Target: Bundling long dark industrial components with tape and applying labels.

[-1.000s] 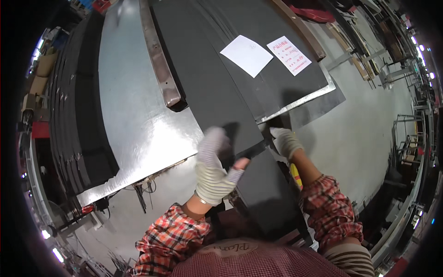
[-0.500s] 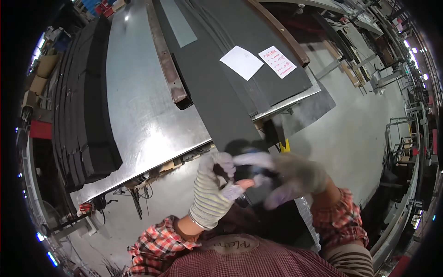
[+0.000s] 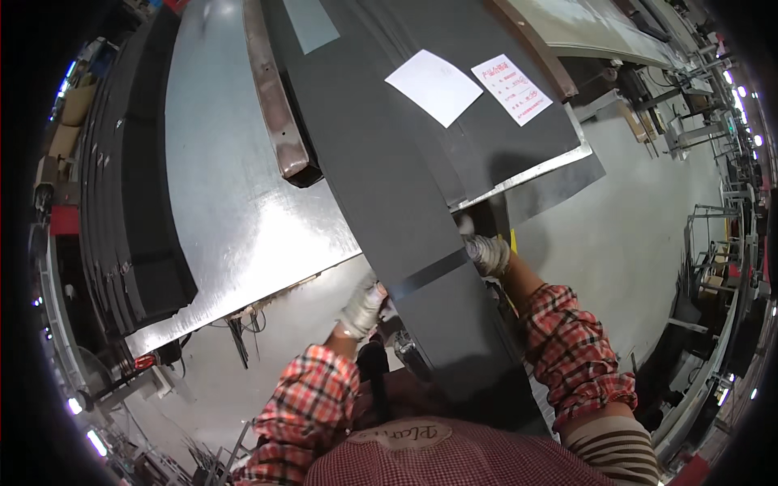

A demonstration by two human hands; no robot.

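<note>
A long dark grey panel runs from the table toward my body. Across it lies a flat, slightly glossy dark strip, looking like tape, reaching from one long edge to the other. At the strip's left end is my left hand, in a pale knit glove, blurred, its fingers drawn in at the panel's edge. My right hand, gloved too, is closed at the strip's right end, beside the opposite edge. The panel partly hides the fingertips of both hands.
Two paper sheets, one plain white and one red-printed, lie on dark sheets atop the metal table. A brown metal bar rests left of the panel. Stacked black folded profiles line the far left.
My hands were close together over the panel, the right one blurred. They have parted to its opposite edges, and the dark strip now shows across the panel between them.
</note>
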